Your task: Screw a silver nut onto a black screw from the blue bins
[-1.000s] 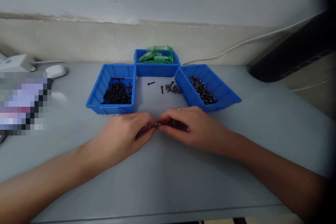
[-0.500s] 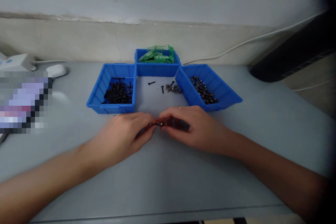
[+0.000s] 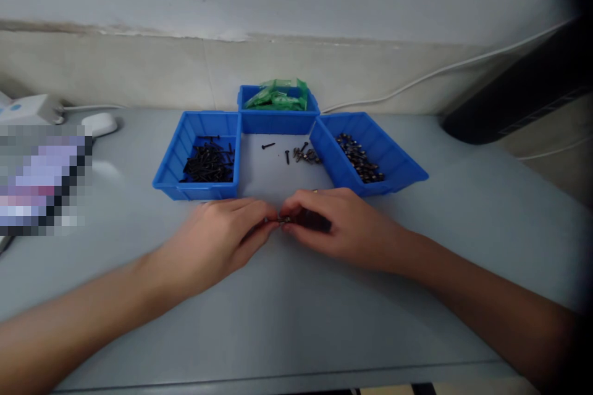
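My left hand point(image 3: 231, 231) and my right hand point(image 3: 333, 225) meet fingertip to fingertip above the grey table. Between them is a small metal fastener point(image 3: 283, 220); the left fingers pinch its left end and the right fingers close around its right end. Its exact shape is partly hidden by the fingers. Beyond the hands, a few black screws point(image 3: 287, 157) and a small pile of metal pieces point(image 3: 306, 155) lie on the table. The left blue bin point(image 3: 169, 154) holds black screws, and the right blue bin point(image 3: 393, 163) holds brass-coloured metal pieces.
A rear blue bin point(image 3: 278, 122) holds green plastic bags point(image 3: 278, 99). On the left are a blurred-out device point(image 3: 41, 179), a white case point(image 3: 99, 124) and a white power strip point(image 3: 32, 110). A black cylinder point(image 3: 504, 89) and a white cable point(image 3: 417, 81) are at the right.
The right fingertips have drawn slightly closer together around the fastener, covering more of it. The left hand, bins and loose pieces stay where they were.
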A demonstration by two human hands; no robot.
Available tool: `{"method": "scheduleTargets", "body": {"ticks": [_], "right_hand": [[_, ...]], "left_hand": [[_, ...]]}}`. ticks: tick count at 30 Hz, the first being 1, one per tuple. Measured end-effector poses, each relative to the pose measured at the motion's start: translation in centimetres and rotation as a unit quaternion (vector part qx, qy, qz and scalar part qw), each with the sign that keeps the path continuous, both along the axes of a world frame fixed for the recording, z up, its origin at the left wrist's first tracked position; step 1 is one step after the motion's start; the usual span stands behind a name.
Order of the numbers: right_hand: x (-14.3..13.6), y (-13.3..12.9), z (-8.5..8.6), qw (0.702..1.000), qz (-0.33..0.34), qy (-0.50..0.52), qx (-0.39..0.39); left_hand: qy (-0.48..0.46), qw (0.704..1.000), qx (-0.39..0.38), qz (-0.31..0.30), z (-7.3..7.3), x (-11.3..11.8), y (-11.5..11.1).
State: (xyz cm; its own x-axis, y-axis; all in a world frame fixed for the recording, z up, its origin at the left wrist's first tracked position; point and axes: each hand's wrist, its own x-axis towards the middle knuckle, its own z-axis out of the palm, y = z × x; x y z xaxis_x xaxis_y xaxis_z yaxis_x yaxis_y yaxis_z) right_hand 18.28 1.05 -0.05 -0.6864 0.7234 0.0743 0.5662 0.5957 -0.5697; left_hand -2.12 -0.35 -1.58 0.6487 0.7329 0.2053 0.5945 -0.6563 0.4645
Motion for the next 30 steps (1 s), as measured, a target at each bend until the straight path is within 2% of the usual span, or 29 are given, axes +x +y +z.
{"method": "scheduleTargets", "body": {"ticks": [14,22,30], "right_hand": [[0.13,0.25,-0.22,0.999,0.028,-0.029,-0.003],[-0.09,0.06,-0.17,1.0,0.004,-0.012,-0.016],[0.01,0.1,-0.23,1.0,0.015,-0.024,-0.002]], "left_hand": [[0.012,1.0,0.02,0.001,-0.11,0.08,0.04],[0.052,0.999,0.01,-0.013,0.27,0.08,-0.11],[0.031,0.999,0.011,0.001,-0.1,0.01,0.1]]}}
